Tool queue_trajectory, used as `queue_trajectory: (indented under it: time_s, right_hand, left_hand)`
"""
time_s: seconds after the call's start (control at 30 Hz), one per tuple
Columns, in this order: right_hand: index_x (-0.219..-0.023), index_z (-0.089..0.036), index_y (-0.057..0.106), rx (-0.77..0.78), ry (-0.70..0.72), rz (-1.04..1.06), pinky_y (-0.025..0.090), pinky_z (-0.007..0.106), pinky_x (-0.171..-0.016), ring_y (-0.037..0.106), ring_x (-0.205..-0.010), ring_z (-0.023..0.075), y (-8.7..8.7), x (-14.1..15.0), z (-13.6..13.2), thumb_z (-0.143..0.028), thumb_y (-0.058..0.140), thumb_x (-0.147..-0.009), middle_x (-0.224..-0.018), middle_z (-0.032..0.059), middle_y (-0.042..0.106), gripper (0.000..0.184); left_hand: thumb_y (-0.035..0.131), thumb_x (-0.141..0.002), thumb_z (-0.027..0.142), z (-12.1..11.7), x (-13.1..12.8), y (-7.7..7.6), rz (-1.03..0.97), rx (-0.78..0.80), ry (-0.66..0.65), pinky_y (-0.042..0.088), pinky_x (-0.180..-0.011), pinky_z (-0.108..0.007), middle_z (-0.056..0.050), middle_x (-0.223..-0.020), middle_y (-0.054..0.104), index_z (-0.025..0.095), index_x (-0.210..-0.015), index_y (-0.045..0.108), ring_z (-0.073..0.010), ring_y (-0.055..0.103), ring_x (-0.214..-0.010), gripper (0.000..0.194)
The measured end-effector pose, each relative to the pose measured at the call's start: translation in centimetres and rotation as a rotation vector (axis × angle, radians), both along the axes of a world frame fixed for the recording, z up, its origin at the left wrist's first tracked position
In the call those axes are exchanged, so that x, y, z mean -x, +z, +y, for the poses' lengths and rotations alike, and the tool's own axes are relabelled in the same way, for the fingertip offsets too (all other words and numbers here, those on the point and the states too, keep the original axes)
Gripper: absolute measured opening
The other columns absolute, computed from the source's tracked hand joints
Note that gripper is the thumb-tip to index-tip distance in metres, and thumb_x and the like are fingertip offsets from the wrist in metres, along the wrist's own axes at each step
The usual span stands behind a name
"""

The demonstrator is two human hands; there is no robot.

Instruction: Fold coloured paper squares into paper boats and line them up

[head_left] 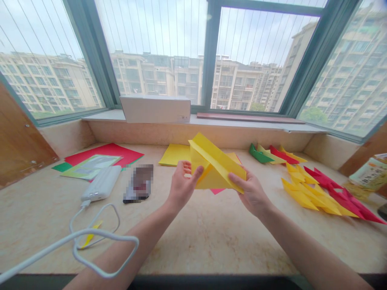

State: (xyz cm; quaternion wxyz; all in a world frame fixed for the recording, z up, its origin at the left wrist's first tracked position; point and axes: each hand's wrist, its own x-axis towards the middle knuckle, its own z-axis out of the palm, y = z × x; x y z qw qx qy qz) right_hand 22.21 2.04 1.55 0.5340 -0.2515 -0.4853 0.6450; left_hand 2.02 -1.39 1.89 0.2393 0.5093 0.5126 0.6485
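Observation:
Both my hands hold a folded yellow paper point(216, 163) in the air above the marble counter point(211, 237). My left hand point(181, 187) pinches its left edge with thumb and fingers. My right hand point(250, 191) grips its lower right corner. The paper is folded into a pointed, plane-like shape with its tip toward the upper left. Under it lie flat yellow sheets point(175, 155) and a bit of pink paper point(218, 190).
Several folded paper planes in yellow point(305, 193), red point(341, 191) and green point(259, 155) lie at the right. Red and green sheets point(105, 155), a white power bank point(102, 183) with cable point(90, 241), and a blurred item point(139, 183) lie left. A white box point(155, 108) sits on the sill.

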Motion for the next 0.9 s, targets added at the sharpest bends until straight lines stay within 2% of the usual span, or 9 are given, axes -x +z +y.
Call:
queue_trajectory:
  time_s: [0.07,0.13,0.17,0.23,0.3,0.47,0.63,0.8,0.9]
  right_hand:
    - [-0.123,-0.021,0.061,0.004,0.071,-0.022,0.055,0.037,-0.085,0.068,-0.100,0.0263,0.2,0.1,-0.2,-0.033,0.083,-0.073,-0.116,0.0092,0.071,0.056]
    - [-0.126,-0.021,0.061,0.000,0.130,-0.060,0.055,0.035,-0.079,0.068,-0.098,0.0261,0.3,0.1,-0.4,-0.035,0.081,-0.074,-0.115,0.0099,0.071,0.057]
    - [-0.125,-0.021,0.062,-0.002,0.150,-0.087,0.055,0.033,-0.075,0.068,-0.096,0.0255,0.3,0.0,-0.4,-0.036,0.081,-0.075,-0.114,0.0101,0.071,0.055]
    - [-0.119,-0.020,0.065,-0.009,0.193,-0.156,0.054,0.030,-0.069,0.068,-0.091,0.0236,0.4,-0.2,-0.4,-0.038,0.079,-0.077,-0.111,0.0096,0.072,0.049]
    - [-0.115,-0.019,0.068,-0.047,0.248,-0.241,0.053,0.029,-0.069,0.068,-0.088,0.0219,0.4,-0.5,-0.2,-0.038,0.078,-0.078,-0.107,0.0085,0.072,0.043]
    - [-0.110,-0.019,0.071,-0.171,0.349,-0.405,0.051,0.033,-0.081,0.068,-0.092,0.0228,0.0,-1.0,0.5,-0.037,0.079,-0.077,-0.103,0.0072,0.074,0.038]
    - [-0.116,-0.020,0.068,-0.106,0.356,-0.396,0.051,0.034,-0.080,0.069,-0.092,0.0239,-0.3,-1.0,0.4,-0.044,0.074,-0.082,-0.106,0.0086,0.073,0.042]
    - [-0.118,-0.018,0.068,-0.016,0.450,-0.385,0.051,0.032,-0.074,0.070,-0.087,0.0234,-0.6,-1.4,0.4,-0.050,0.068,-0.086,-0.104,0.0108,0.074,0.045]
    - [-0.119,-0.017,0.068,-0.006,0.487,-0.398,0.051,0.033,-0.077,0.070,-0.088,0.0242,-0.7,-1.6,0.6,-0.048,0.069,-0.086,-0.104,0.0111,0.074,0.045]
  left_hand:
    - [0.069,-0.079,0.057,0.0,-0.3,-0.2,-0.107,0.021,-0.159,0.053,-0.060,-0.025,-0.007,-0.093,0.067,0.018,-0.107,0.051,-0.0166,0.066,-0.074,0.051]
    - [0.064,-0.083,0.058,-0.2,-0.6,-0.3,-0.149,0.067,-0.279,0.054,-0.051,-0.025,-0.007,-0.089,0.069,0.018,-0.108,0.048,-0.0168,0.068,-0.063,0.050]
    - [0.062,-0.084,0.059,-0.3,-0.7,-0.3,-0.146,0.090,-0.295,0.051,-0.043,-0.024,-0.006,-0.083,0.069,0.018,-0.106,0.047,-0.0159,0.066,-0.054,0.049]
    - [0.061,-0.084,0.059,-0.5,-0.7,-0.3,-0.118,0.125,-0.279,0.042,-0.031,-0.020,-0.002,-0.073,0.067,0.018,-0.101,0.045,-0.0129,0.059,-0.039,0.047]
    - [0.062,-0.085,0.057,-0.5,-0.5,-0.3,-0.081,0.137,-0.259,0.036,-0.026,-0.017,-0.001,-0.070,0.067,0.019,-0.100,0.045,-0.0101,0.054,-0.033,0.045]
    - [0.066,-0.083,0.052,-0.6,-0.1,-0.3,0.112,0.157,-0.241,0.042,-0.028,-0.016,0.000,-0.074,0.066,0.018,-0.103,0.055,-0.0099,0.057,-0.043,0.041]
    - [0.064,-0.086,0.049,-0.9,-0.3,-0.2,0.166,0.188,-0.320,0.045,-0.030,-0.016,0.001,-0.075,0.064,0.018,-0.107,0.057,-0.0102,0.058,-0.047,0.038]
    - [0.064,-0.085,0.048,-0.9,-0.4,-0.4,0.147,0.205,-0.364,0.045,-0.029,-0.016,0.001,-0.072,0.063,0.018,-0.106,0.056,-0.0109,0.058,-0.046,0.037]
    - [0.064,-0.085,0.047,-0.8,-0.5,-0.6,0.165,0.206,-0.368,0.044,-0.028,-0.016,0.002,-0.071,0.061,0.017,-0.105,0.057,-0.0107,0.057,-0.045,0.036]
